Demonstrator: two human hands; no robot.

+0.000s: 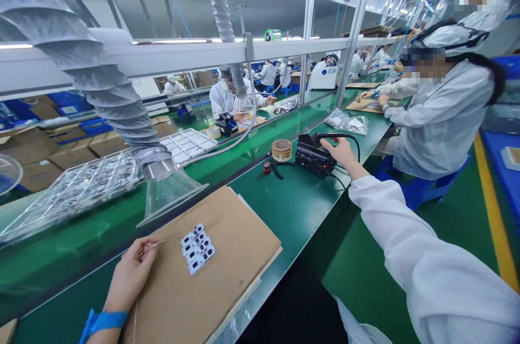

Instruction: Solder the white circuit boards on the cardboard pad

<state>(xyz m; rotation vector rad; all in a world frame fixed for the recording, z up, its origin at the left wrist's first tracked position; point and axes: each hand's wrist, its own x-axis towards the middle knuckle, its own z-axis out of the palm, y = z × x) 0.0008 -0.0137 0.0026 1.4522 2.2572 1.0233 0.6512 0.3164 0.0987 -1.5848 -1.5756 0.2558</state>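
My left hand [138, 263], with a blue band at the wrist, is closed in a pinch over the left side of a cardboard sheet [235, 290]. A thin strand of solder wire [156, 244] sticks out from its fingertips. Right of that hand, a white panel of small circuit boards [197, 248] with dark parts lies flat on the cardboard. My right hand [341, 150] is stretched far forward, its fingers closed round the black handle of a soldering iron [328, 136]. The iron is at a black soldering station [312, 155] with a red light; its tip is hidden.
A clear fume hood [168, 192] on a grey duct hangs beyond the cardboard. Near the station are a round tan container [281, 150] and a small red item [267, 167]. Trays of boards [93, 181] lie at left. A co-worker [442, 100] sits at right.
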